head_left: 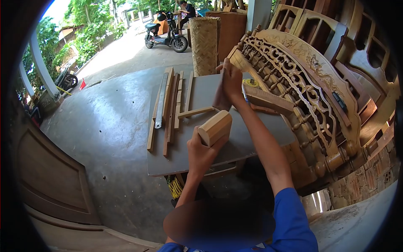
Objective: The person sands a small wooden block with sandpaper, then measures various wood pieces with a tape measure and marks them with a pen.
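My left hand is wrapped round a pale wooden block with bevelled edges, holding it tilted above the grey tabletop. Farther off, my right hand grips a thin, flat reddish-brown piece that stands on edge; whether it is wood or sandpaper I cannot tell. A short wooden strip lies between the two hands and a bundle of strips. On that bundle of wooden strips rests a steel ruler.
Right of my right arm lie a thick wooden piece and a yellow tape measure. Carved wooden headboards lean along the right side. Beyond the table stand a woven bamboo roll, a scooter and a seated person.
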Available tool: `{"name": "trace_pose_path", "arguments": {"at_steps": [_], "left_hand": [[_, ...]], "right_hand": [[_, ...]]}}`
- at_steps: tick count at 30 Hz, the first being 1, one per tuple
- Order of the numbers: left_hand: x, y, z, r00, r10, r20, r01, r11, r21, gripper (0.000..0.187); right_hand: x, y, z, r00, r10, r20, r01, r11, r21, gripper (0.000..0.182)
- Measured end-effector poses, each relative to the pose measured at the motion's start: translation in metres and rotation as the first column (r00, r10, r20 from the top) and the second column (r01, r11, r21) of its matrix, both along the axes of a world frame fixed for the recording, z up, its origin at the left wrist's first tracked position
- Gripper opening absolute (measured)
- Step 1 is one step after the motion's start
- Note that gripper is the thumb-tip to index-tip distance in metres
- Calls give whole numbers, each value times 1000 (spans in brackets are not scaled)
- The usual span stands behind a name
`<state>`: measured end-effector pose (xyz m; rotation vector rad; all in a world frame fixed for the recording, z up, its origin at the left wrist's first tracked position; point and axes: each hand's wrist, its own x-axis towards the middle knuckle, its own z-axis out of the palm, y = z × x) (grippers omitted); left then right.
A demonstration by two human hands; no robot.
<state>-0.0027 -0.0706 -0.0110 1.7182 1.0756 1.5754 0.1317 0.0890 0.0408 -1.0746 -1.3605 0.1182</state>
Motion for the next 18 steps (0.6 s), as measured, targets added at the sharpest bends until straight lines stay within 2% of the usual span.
{"name": "trace_pose_path", "arguments": {"at_steps": [2, 3, 6, 7, 10, 12, 14, 15, 16, 18], "left_hand": [[0, 0, 0, 1000, -13, 3, 13, 1000, -19, 40], [-1, 1, -1, 1000, -20, 7, 20, 999, -28, 40], [-3, 2, -2, 998, -56, 26, 57, 998, -35, 41], [-3, 3, -3, 998, -59, 36, 60, 997, -41, 41], [-3, 5, -4, 993, -96, 64, 100, 992, -70, 42], [-6, 6, -5, 986, -141, 92, 150, 984, -94, 44], [-11, 7, -2, 938, -245, 246, 281, 951, -127, 47], [-14, 9, 1, 899, -294, 324, 350, 928, -129, 49], [-15, 12, 6, 902, -345, 260, 387, 913, -131, 52], [-17, 21, 15, 884, -448, 133, 464, 875, -139, 57]], "right_hand": [[-2, 21, -16, 998, -59, 4, 59, 998, -11, 41], [-3, 18, -19, 986, -34, 164, 59, 987, -148, 23], [4, -4, -30, 918, 141, 369, -128, 990, -61, 30], [12, -17, -22, 854, 197, 481, -176, 980, -89, 44], [40, -47, 1, 876, 155, 456, -160, 987, -27, 33], [71, -69, 6, 919, 69, 387, -27, 993, -113, 25], [109, -90, -19, 869, -120, 481, 239, 951, -195, 19], [123, -99, -35, 837, -61, 544, 254, 923, -288, 23], [132, -109, -51, 803, -1, 596, 281, 883, -377, 26], [127, -128, -67, 721, -83, 688, 341, 907, -248, 32]]}}
